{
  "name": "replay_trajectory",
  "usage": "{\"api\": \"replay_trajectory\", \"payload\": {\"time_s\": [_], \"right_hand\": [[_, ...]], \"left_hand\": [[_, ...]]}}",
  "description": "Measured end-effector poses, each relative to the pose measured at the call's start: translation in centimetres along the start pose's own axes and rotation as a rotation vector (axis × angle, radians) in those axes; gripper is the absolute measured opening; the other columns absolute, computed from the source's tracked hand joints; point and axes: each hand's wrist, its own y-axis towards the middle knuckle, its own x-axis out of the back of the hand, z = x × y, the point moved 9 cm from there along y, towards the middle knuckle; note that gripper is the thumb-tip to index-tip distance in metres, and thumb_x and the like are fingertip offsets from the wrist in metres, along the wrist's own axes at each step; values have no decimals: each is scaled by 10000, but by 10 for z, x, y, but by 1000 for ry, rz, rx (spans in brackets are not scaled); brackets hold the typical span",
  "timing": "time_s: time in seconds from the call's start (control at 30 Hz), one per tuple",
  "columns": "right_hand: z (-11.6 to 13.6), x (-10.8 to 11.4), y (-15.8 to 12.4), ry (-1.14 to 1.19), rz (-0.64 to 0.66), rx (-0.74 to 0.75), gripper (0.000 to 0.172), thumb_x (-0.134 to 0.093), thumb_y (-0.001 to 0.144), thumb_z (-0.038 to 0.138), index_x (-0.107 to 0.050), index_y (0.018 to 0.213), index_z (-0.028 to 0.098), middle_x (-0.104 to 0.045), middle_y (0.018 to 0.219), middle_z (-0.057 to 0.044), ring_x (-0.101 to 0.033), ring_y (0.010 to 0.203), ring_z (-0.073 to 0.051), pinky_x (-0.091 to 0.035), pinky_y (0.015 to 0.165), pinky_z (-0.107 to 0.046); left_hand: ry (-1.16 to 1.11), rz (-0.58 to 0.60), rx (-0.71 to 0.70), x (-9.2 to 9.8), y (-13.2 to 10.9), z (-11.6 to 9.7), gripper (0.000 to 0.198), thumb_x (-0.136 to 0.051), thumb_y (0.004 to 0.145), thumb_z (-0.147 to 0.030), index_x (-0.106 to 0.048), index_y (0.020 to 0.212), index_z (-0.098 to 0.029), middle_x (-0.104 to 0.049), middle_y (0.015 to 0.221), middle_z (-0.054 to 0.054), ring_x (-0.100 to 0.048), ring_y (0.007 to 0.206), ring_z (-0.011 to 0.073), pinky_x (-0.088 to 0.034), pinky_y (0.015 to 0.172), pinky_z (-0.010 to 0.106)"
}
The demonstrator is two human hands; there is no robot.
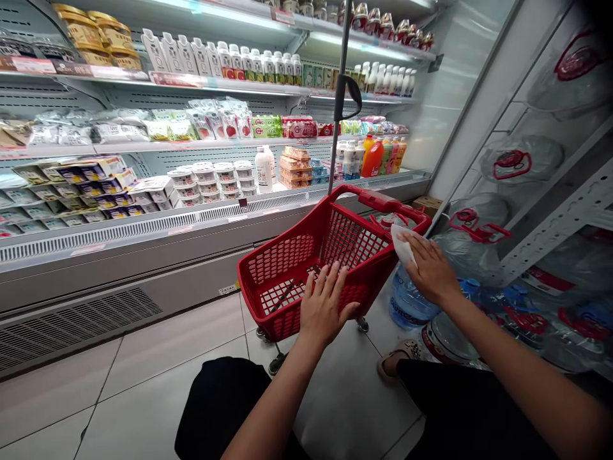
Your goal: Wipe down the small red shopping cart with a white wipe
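A red plastic shopping basket (287, 255) on small wheels stands on the tiled floor in front of me. My left hand (324, 303) lies flat on its near rim, fingers spread and reaching inside. My right hand (428, 265) presses a white cloth (401, 244) against the basket's right rim, fingers curled over it. The basket's grey pull handle (339, 96) rises straight up behind it. The basket appears empty inside.
An open refrigerated display (191, 128) with shelves of yoghurt, milk bottles and drinks runs along the left and back. Large water jugs (412, 300) sit on a white rack (550, 217) at my right. My knees and one sandalled foot (397, 358) show below.
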Motion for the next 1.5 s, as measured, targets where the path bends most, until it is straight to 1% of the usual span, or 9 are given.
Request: {"api": "replay_trajectory", "payload": {"time_s": [0.3,0.43,0.63,0.73,0.87,0.97,1.3,1.4,1.5], "right_hand": [[142,-28,-20,213,109,305,772,-388,950,162,-170,1691,166,-371,1691,-81,-293,1583,-243,-271,1299,-500],[103,-33,-10,172,114,320,725,-384,984,212,-206,1685,179,-384,1684,-86,-318,1573,-249,-259,1297,-511],[17,-49,33,113,102,64,617,-280,1047,293,-314,1650,163,-428,1660,-97,-334,1563,-260,-250,1295,-521],[55,-66,39,186,141,9,579,-216,1083,344,-441,1588,172,-546,1573,-96,-392,1529,-272,-264,1284,-540],[166,-78,21,337,189,165,547,-248,1111,403,-505,1547,197,-636,1479,-69,-433,1504,-251,-247,1298,-527],[207,-77,6,412,186,277,535,-290,1111,406,-457,1579,208,-579,1543,-59,-393,1532,-228,-250,1306,-505],[51,-82,32,249,161,8,611,-214,1104,424,-406,1608,138,-498,1605,-141,-367,1542,-289,-215,1309,-519],[75,-88,28,247,158,-14,611,-215,1107,430,-396,1616,145,-500,1607,-123,-310,1571,-274,-243,1304,-513],[146,-88,14,277,187,64,574,-252,1112,427,-379,1631,217,-505,1611,-61,-335,1563,-236,-257,1304,-492]], "left_hand": [[58,9,-81,-16,3,-7,826,-358,1062,-619,-138,1691,-129,-238,1738,90,-269,1599,237,-238,1309,434],[83,29,-25,-2,-17,18,761,-384,1065,-601,-210,1686,-197,-249,1735,64,-310,1584,240,-266,1298,446],[117,53,156,13,-56,74,670,-437,1072,-526,-304,1660,-235,-380,1683,96,-453,1507,277,-375,1242,479],[94,57,140,6,-58,76,691,-431,1077,-515,-282,1661,-177,-419,1661,121,-454,1508,267,-365,1254,465],[63,47,87,-6,-49,60,753,-445,1069,-530,-223,1671,-137,-389,1676,134,-415,1532,265,-332,1273,461],[54,46,69,-9,-46,52,787,-465,1063,-513,-162,1682,-132,-373,1682,146,-412,1534,271,-333,1270,463],[80,34,76,3,-64,72,740,-473,1072,-418,-139,1692,-191,-357,1698,111,-357,1564,254,-328,1280,457],[88,31,104,0,-64,76,728,-467,1072,-424,-162,1688,-185,-364,1694,116,-347,1568,263,-318,1285,469],[87,31,129,-6,-62,74,765,-479,1062,-438,-145,1686,-149,-360,1693,143,-349,1566,279,-291,1294,486]]}}
